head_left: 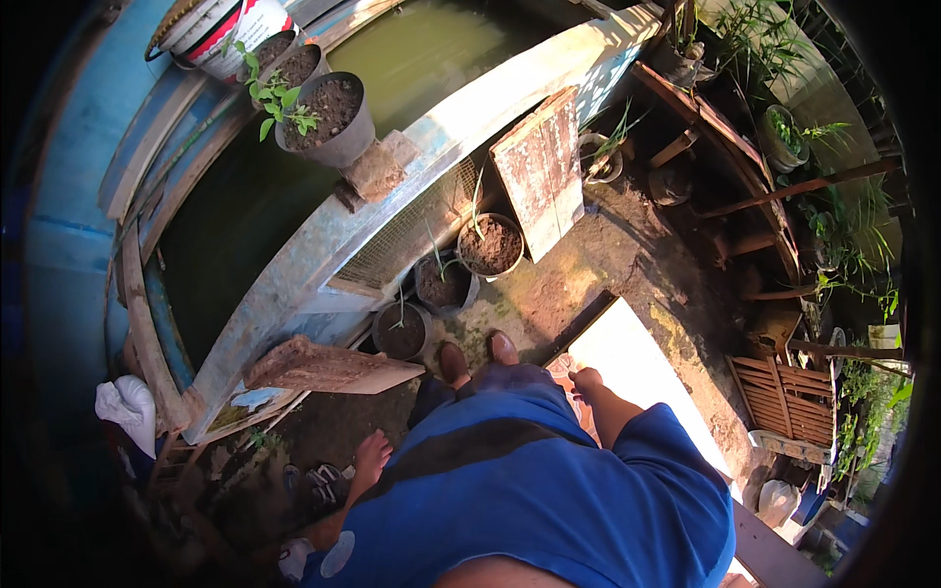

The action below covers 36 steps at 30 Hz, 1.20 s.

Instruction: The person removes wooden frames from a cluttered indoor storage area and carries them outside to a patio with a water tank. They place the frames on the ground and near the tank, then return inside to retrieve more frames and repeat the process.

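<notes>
My left hand hangs low beside my body, its fingers loosely apart with nothing seen in them. My right hand is in front of me on the right, its fingers curled together over a reddish-brown patterned surface. What it grips, if anything, is too small to tell. Beside it a long pale board shines in the sun. Ahead of my shoes stand several pots of soil with thin green shoots, among them a sunlit pot, a middle pot and a dark pot.
A curved concrete tank wall holds greenish water. Leaning on it are a weathered wooden panel and a brown plank. A leafy pot stands on the wall. Wooden shelving and a slatted crate line the right side.
</notes>
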### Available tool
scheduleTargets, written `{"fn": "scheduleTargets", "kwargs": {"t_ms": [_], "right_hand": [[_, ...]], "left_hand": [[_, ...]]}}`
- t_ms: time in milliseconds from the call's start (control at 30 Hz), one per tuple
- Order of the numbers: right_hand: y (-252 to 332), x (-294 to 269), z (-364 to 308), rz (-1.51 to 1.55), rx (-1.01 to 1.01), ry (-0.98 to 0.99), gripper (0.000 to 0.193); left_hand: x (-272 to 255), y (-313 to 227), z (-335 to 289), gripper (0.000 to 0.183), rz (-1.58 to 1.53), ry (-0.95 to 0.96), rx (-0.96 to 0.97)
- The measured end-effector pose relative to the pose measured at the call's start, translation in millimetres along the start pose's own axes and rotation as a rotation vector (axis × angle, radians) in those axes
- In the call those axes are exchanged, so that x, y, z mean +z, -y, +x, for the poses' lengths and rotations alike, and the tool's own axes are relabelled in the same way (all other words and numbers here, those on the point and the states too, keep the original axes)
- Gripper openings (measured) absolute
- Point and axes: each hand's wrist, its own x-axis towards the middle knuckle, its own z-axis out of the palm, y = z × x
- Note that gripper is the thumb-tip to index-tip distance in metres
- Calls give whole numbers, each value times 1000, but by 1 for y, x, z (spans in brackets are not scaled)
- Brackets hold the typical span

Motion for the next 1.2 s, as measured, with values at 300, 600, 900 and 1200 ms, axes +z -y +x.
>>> {"fn": "scheduleTargets", "kwargs": {"t_ms": [300,600,900,1200], "right_hand": [[74,-8,40,132,-334,-37,30],[95,-22,36,16,-377,-94,27],[43,-31,12,35,-198,-93,41],[55,-28,24,122,-263,-39,31]], "left_hand": [[37,-15,-1,55,203,-3,7],[52,-20,7,46,205,51,91],[56,-4,22,41,112,55,119],[43,-10,16,49,165,119,133]]}}
